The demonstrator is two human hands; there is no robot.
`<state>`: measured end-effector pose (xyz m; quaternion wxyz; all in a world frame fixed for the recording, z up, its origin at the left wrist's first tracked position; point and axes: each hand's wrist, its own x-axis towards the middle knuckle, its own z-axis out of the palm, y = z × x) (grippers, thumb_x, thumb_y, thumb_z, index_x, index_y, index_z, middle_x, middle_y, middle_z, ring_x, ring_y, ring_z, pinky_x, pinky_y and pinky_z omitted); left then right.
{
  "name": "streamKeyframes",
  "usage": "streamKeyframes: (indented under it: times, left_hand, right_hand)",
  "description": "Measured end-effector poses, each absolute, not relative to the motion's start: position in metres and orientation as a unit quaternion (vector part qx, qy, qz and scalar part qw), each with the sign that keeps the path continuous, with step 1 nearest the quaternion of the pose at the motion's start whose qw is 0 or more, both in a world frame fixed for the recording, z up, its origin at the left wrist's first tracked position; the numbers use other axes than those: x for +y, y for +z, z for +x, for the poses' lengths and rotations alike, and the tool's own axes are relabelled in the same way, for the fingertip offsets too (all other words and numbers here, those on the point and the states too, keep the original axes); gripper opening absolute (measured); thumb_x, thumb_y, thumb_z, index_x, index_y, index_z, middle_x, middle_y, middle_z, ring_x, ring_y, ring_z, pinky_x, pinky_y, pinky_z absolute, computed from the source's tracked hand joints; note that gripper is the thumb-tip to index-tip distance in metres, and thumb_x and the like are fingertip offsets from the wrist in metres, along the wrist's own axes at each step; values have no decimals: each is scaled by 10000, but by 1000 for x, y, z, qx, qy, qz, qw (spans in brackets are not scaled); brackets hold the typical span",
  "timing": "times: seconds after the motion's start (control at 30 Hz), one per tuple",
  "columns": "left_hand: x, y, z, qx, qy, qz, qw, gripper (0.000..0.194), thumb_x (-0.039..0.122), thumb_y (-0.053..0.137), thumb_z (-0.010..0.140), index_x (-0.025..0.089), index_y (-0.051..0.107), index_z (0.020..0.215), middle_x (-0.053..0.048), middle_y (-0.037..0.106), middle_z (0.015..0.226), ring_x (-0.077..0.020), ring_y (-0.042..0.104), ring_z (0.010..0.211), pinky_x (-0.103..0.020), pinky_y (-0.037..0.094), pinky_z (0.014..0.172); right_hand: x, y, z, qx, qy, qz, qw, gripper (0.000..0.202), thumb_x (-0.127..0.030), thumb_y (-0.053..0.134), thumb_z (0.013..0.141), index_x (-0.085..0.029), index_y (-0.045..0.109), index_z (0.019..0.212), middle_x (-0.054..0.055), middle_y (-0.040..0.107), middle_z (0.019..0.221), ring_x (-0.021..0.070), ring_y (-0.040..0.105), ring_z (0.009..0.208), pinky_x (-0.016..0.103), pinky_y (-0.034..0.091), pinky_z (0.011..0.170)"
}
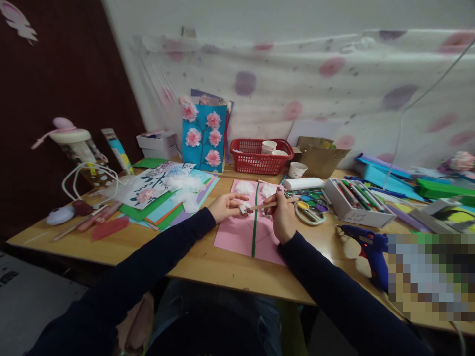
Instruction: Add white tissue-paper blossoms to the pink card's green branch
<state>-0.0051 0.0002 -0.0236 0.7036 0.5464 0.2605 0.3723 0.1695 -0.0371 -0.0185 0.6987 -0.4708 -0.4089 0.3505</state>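
On the table lies a pink paper sheet (232, 237) with a dark green strip (254, 232) running down its middle and thin drawn lines. White cotton tufts sit near its top, one cotton tuft (244, 187) left of the strip and another (267, 190) right of it. Over the sheet's left half, my left hand (227, 206) pinches a small piece of white cotton (243, 209) between its fingertips. My right hand (284, 217) grips a thin wooden stick (270, 203), its far end at the cotton piece; whether that end has bristles is too small to tell.
Loose cotton (185, 183) rests on stacked coloured papers (166, 210) at left. A red basket (258, 160) with paper cups and a blue flower card (204, 133) stand behind. Scissors (313, 216), a box of markers (358, 207) and a blue glue gun (373, 252) are at right.
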Motion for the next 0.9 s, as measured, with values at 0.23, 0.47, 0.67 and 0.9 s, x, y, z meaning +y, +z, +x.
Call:
streamKeyframes:
  times: [0.23, 0.47, 0.67, 0.9]
  left_hand:
    - [-4, -18, -6, 246, 353, 541, 723, 596, 186, 886, 496, 107, 580, 1002, -104, 745, 827, -210, 713, 772, -398, 490, 876]
    - [-4, -17, -5, 243, 363, 528, 729, 525, 178, 853, 549, 94, 581, 991, -118, 744, 799, -225, 713, 783, -413, 504, 858]
    - [8, -20, -10, 309, 418, 590, 618, 445, 113, 798, 579, 115, 581, 967, -69, 723, 795, -154, 678, 703, -330, 522, 758]
    - [14, -12, -16, 362, 456, 611, 536, 493, 53, 774, 547, 129, 567, 988, 36, 611, 678, -113, 638, 647, -252, 512, 676]
  right_hand:
    - [-38, -17, 168, -402, 350, -470, 703, 428, -431, 460, 838, -188, 565, 501, -24, 460, 359, 102, 433, 358, 223, 317, 365]
    - [-37, -19, 169, -415, 342, -469, 701, 449, -469, 454, 849, -184, 583, 526, -24, 462, 358, 105, 434, 361, 222, 322, 367]
    - [-36, -13, 173, -422, 299, -470, 716, 508, -533, 437, 851, -188, 579, 506, -28, 446, 362, 100, 429, 356, 230, 327, 380]
    - [-38, -27, 171, -570, 245, -496, 607, 526, -567, 463, 853, -174, 622, 541, -5, 528, 418, 106, 483, 397, 232, 351, 441]
